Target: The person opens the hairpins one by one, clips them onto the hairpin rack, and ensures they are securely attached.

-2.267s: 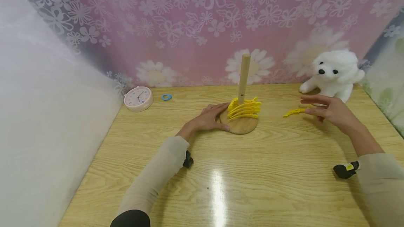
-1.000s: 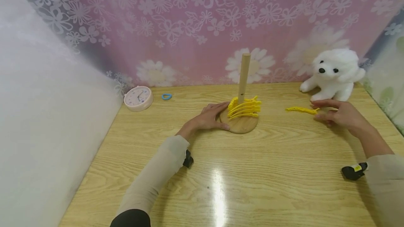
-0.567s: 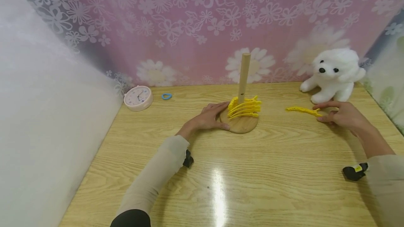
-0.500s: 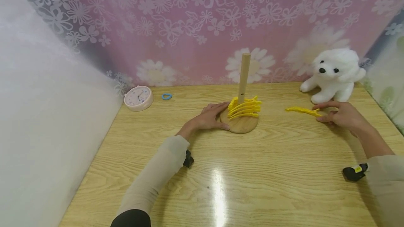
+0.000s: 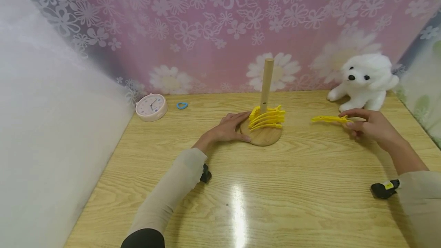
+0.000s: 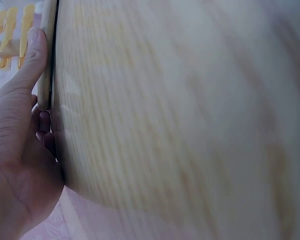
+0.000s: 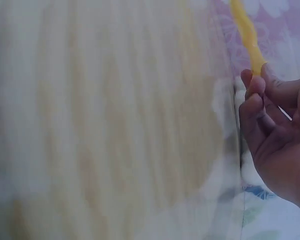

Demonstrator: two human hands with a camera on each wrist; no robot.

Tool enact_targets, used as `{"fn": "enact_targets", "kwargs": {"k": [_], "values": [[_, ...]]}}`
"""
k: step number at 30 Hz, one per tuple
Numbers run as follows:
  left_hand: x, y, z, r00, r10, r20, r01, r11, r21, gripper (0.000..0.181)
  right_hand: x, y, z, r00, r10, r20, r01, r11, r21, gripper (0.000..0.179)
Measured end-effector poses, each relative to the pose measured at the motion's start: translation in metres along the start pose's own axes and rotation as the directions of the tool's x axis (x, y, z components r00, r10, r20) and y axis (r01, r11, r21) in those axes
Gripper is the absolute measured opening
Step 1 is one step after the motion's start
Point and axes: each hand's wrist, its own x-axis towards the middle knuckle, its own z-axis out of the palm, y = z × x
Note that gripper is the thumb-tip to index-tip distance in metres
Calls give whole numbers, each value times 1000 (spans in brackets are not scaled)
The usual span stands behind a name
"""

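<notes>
My left hand [image 5: 229, 128] grips the left side of the round base of a wooden stand [image 5: 263, 139]. In the left wrist view, the thumb lies over the base [image 6: 47, 75] and the other fingers are partly hidden behind its edge. Several yellow hair clips [image 5: 268, 118] cluster on the lower part of the stand's upright rod [image 5: 267, 83]. To the right of the stand, my right hand [image 5: 372, 125] pinches one yellow hair clip [image 5: 327, 119] by its end between thumb and fingers. The clip [image 7: 247, 35] points away from the fingertips, to the left in the head view.
A white plush dog [image 5: 365, 81] sits just behind my right hand. At the back left of the wooden table [image 5: 293, 186] lie a pink round clock [image 5: 151, 107] and a small blue ring-shaped item [image 5: 182, 105]. A flowered pink curtain [image 5: 206, 30] hangs along the back edge.
Since 2.3 seconds ago my right hand has moved a little to the right with the clip. In the last half second the clip's held end has risen, so it lies more level. My left hand stays put.
</notes>
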Motion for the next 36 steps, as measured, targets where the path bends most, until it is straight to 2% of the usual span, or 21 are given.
{"fn": "enact_targets", "kwargs": {"k": [6, 13, 23, 36], "values": [[0, 1, 0, 1000, 0, -2, 0, 1000, 8, 106, 2, -14, 8, 998, -16, -64, 14, 999, -35, 38], [0, 1, -1, 1000, 0, 0, 0, 1000, 9, 105, 6, -35, 20, 985, -57, -162, 47, 997, -63, 39], [0, 0, 0, 1000, 5, -9, -6, 1000, -15, 107, 14, -67, 38, 956, -46, -288, 53, 998, 16, 35], [-1, -1, 0, 1000, -1, -7, 1, 1000, -18, 107, 23, -109, 67, 941, -97, -323, 129, 989, 77, 32]]}}
